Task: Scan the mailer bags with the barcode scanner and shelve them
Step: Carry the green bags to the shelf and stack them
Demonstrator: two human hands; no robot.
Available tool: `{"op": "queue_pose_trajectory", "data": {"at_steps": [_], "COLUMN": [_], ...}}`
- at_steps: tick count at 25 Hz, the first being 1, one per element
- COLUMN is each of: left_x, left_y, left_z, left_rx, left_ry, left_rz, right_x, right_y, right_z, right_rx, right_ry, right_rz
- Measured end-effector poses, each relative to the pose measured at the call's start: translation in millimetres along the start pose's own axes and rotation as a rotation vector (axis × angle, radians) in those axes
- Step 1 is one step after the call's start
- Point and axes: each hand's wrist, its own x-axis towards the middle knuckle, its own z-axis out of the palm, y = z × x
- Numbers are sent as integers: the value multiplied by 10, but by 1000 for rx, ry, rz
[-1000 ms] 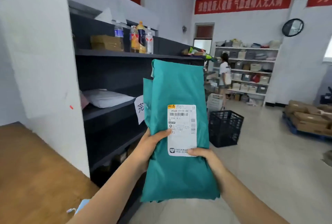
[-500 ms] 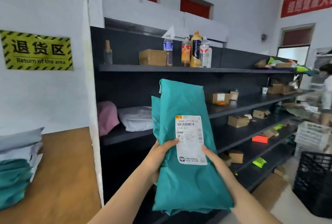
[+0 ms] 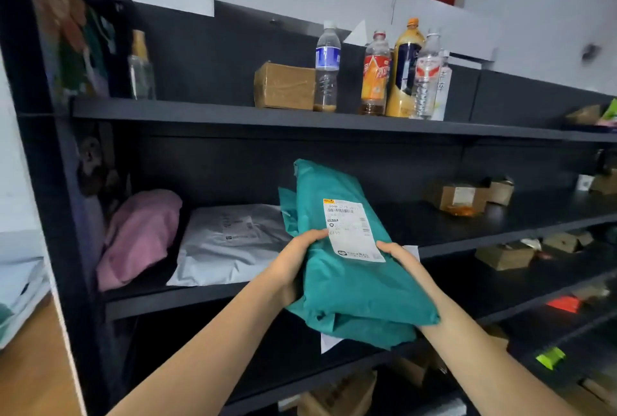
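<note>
- Head view: left hand (image 3: 297, 258) and right hand (image 3: 399, 257) both clamp a stack of teal mailer bags (image 3: 347, 275), one per side, white label (image 3: 352, 230) facing up.
- Bags tilted, far end over the middle shelf (image 3: 467, 232) of the dark rack, near end hanging off its front edge.
- On that shelf, left: grey mailer (image 3: 230, 242) touching the teal stack, pink mailer (image 3: 137, 235) further left.
- Top shelf: cardboard box (image 3: 283, 86), bottles (image 3: 377, 73) right of it.

Both forearms were bare up to the frame's lower edge, with no sleeve in view. The left hand (image 3: 293, 258) and right hand (image 3: 399, 257) were bare, fingers slender.
</note>
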Motion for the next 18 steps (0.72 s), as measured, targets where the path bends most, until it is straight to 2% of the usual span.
{"op": "queue_pose_trajectory", "data": {"at_steps": [9, 13, 16, 18], "left_x": [1523, 1830, 1878, 1882], "left_y": [310, 299, 312, 356], "left_z": [219, 96, -119, -288], "left_rx": [4, 9, 122, 191], "left_ry": [268, 431, 603, 719], "left_rz": [55, 17, -17, -20], "right_x": [1782, 2143, 2337, 2473], "right_y": [-685, -582, -410, -289], "right_z": [-551, -643, -457, -295], "right_rx": [-119, -168, -202, -155], "right_ry": [-124, -169, -198, -233], "right_rz": [68, 121, 251, 258]}}
